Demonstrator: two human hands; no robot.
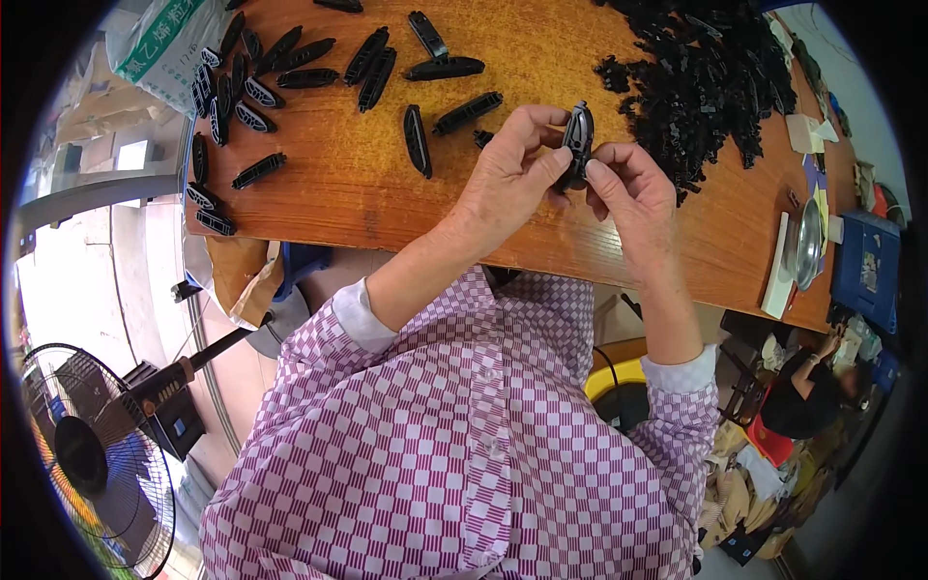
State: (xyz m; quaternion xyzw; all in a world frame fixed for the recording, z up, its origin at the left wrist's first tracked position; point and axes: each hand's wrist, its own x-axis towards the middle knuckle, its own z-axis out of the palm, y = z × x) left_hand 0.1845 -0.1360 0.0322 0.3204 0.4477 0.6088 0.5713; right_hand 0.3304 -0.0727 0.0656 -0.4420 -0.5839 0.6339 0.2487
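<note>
Between my two hands, above the table's near edge, a long black plastic part [578,133] stands roughly upright. My left hand [522,159] pinches it from the left with thumb and fingers. From the right, my right hand [630,188] has its thumb pressed against the part's lower end, fingers curled behind. Whether a smaller piece sits under that thumb, I cannot tell. Similar black plastic parts [417,141] lie just left of my hands, one of them partly hidden behind my left hand. A big heap of small black pieces [701,87] lies beyond my right hand.
Several more black parts [280,53] are spread over the left of the wooden table [338,184]. A white and green sack [159,48] stands at the far left corner. Metal bowl [808,244] at the right edge; fan [92,454] on the lower left; another person [807,387] at the right.
</note>
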